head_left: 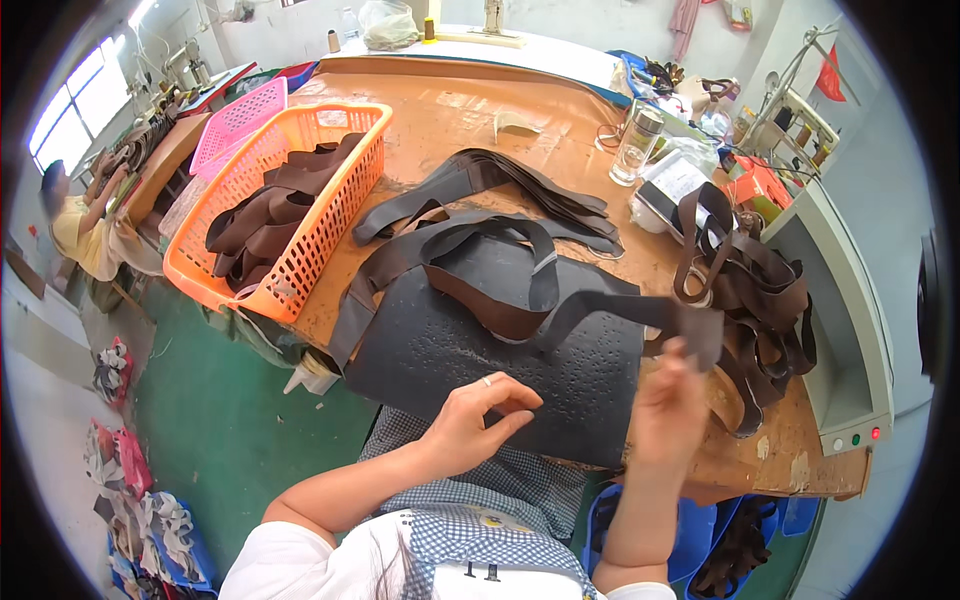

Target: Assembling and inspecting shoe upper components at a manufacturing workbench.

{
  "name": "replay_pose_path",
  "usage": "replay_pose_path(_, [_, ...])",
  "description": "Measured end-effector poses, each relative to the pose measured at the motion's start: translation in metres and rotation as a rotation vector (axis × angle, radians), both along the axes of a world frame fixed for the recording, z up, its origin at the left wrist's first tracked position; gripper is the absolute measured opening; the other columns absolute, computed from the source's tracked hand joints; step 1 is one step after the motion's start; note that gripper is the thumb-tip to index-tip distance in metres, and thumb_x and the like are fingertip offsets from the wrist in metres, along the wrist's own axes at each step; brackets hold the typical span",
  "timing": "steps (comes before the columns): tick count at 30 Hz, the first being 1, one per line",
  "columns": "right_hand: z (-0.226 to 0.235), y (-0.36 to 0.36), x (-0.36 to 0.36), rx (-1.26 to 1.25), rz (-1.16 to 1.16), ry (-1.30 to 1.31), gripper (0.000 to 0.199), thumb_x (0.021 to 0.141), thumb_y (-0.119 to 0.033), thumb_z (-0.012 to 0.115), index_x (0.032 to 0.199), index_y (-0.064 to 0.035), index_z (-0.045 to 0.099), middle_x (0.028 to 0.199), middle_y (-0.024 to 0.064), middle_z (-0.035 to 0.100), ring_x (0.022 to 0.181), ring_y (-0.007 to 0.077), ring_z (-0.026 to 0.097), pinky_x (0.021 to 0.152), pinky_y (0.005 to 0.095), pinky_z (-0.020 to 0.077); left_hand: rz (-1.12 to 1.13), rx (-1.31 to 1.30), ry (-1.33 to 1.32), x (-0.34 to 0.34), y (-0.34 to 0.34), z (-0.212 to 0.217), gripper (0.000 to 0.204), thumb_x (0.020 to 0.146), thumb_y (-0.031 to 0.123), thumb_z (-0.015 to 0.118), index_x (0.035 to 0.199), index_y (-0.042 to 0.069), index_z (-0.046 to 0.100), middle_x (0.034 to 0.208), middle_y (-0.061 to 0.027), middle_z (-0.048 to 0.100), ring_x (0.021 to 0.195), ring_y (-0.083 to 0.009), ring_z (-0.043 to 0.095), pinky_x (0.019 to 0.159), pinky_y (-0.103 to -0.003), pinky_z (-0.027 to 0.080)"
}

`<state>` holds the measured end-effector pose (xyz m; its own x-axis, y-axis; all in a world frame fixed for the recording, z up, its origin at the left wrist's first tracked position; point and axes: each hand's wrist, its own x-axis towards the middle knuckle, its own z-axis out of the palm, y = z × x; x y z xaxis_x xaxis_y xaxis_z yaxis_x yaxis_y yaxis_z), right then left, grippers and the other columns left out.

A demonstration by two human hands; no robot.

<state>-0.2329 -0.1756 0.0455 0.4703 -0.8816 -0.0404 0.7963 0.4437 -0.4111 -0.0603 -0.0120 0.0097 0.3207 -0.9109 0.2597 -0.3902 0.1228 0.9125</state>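
— While the right hand point(668, 400) is raised over the worktop point(450, 110), what do its fingers hold?

— They pinch the end of a dark leather strap point(620, 310), which loops back across the black mat point(500, 360).

— And the left hand point(475, 415)?

— Its fingers curl loosely, thumb near forefinger, gripping nothing, just above the mat's near edge. An orange basket point(330, 220) of straps stands further left.

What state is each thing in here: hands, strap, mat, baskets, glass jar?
Right hand: raised, pinching one end of the dark strap.
Left hand: empty, fingers curled, over the black mat.
Orange basket: partly filled with brown straps.
Pink basket: contents hidden.
Glass jar: upright, lid on.
Strap pile: tangled, at table's right.
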Motion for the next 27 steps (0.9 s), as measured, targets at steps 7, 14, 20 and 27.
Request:
replay_pose_path(7, [-0.074, 0.104, 0.02, -0.106, 0.186, 0.563, 0.022, 0.091, 0.004, 0.065, 0.112, -0.0022, 0.067, 0.105, 0.0094, 0.072, 0.091, 0.0182, 0.07, 0.078, 0.031, 0.0601, -0.06, 0.296, 0.443, -0.003, 0.002, -0.011, 0.026, 0.091, 0.014, 0.074, 0.109, -0.001, 0.064, 0.092, -0.004, 0.067, 0.086, -0.0069, 0.065, 0.076, -0.024, 0.056])
replay_pose_path(14, [-0.08, 0.105, 0.022, -0.164, 0.115, 0.561, 0.02, 0.093, 0.001, 0.065, 0.113, -0.0033, 0.067, 0.109, 0.0069, 0.071, 0.094, 0.0152, 0.067, 0.079, 0.03, 0.0572, 0.027, 0.263, 0.575, -0.009, -0.004, -0.014, 0.016, 0.091, 0.012, 0.073, 0.093, 0.0, 0.064, 0.082, -0.0023, 0.068, 0.074, -0.0055, 0.065, 0.066, -0.02, 0.054])
replay_pose_path(20, [-0.083, 0.1, 0.02, -0.114, 0.144, 0.529, 0.02, 0.094, 0.0, 0.065, 0.113, -0.0036, 0.067, 0.107, 0.0064, 0.07, 0.089, 0.0145, 0.066, 0.075, 0.0297, 0.0555, 0.037, 0.294, 0.542, -0.009, -0.003, -0.007, 0.016, 0.093, 0.014, 0.072, 0.096, -0.001, 0.067, 0.081, -0.0009, 0.068, 0.073, -0.0042, 0.063, 0.066, -0.019, 0.053])
replay_pose_path(27, [-0.074, 0.097, 0.023, -0.163, 0.175, 0.527, 0.02, 0.093, -0.001, 0.066, 0.113, -0.0045, 0.066, 0.103, 0.0059, 0.07, 0.086, 0.0133, 0.066, 0.072, 0.0276, 0.0562, 0.038, 0.247, 0.688, -0.006, -0.004, -0.013, 0.018, 0.095, 0.013, 0.068, 0.104, -0.003, 0.07, 0.088, -0.0043, 0.071, 0.075, -0.0065, 0.065, 0.067, -0.02, 0.054])
